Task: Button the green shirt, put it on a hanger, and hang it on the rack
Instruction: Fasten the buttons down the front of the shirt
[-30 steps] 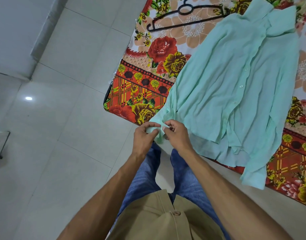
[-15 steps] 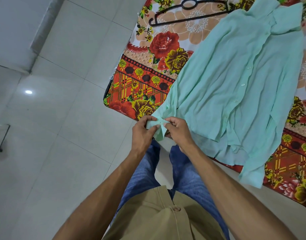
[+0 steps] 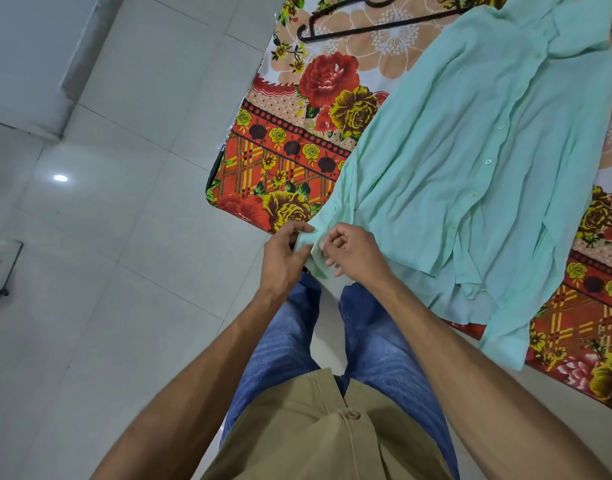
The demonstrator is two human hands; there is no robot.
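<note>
A pale green shirt (image 3: 471,161) lies spread flat on a flowered bedsheet, collar at the far right, several buttons down its front placket. Its near sleeve cuff (image 3: 313,247) hangs over the bed's near edge. My left hand (image 3: 282,258) pinches the cuff from the left and my right hand (image 3: 353,252) grips it from the right, fingers curled over the fabric. A black hanger (image 3: 377,26) lies on the sheet beyond the shirt, at the top of the view. No rack is in view.
The bed with its red, orange and yellow flowered sheet (image 3: 284,161) fills the right. White floor tiles (image 3: 124,237) lie to the left. My legs in blue jeans (image 3: 332,341) stand against the bed's edge. A white wall base runs at the upper left.
Both hands stay on the cuff; their fingers have shifted on the fabric, the right hand curling tighter. The view has drifted, with the bed and shirt sitting slightly higher in frame.
</note>
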